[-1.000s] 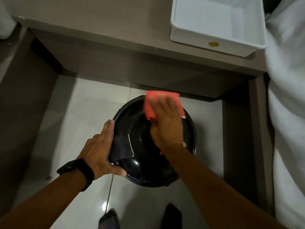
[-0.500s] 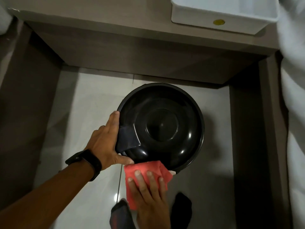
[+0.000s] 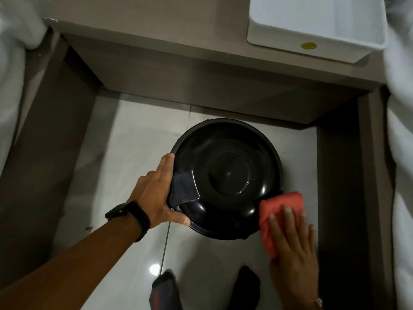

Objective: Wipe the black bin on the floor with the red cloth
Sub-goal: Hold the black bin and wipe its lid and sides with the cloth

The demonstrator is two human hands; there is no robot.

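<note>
The round black bin [image 3: 228,175] stands on the pale tiled floor, seen from above with its glossy domed lid. My left hand [image 3: 154,193], a black watch on its wrist, grips the bin's left rim with the thumb on the near edge. My right hand [image 3: 292,245] presses the red cloth [image 3: 279,209] flat against the bin's near right side. The fingers cover the lower part of the cloth.
A brown desk [image 3: 178,36] runs across the top with a white plastic tub [image 3: 317,25] on it. Brown panels wall in the floor recess left and right. White bedding [image 3: 402,153] lies at the right. My feet in dark socks [image 3: 248,287] are at the bottom.
My right hand swept the cloth from the bin's far rim to its near edge, then round to the near right side. The left hand kept its hold.
</note>
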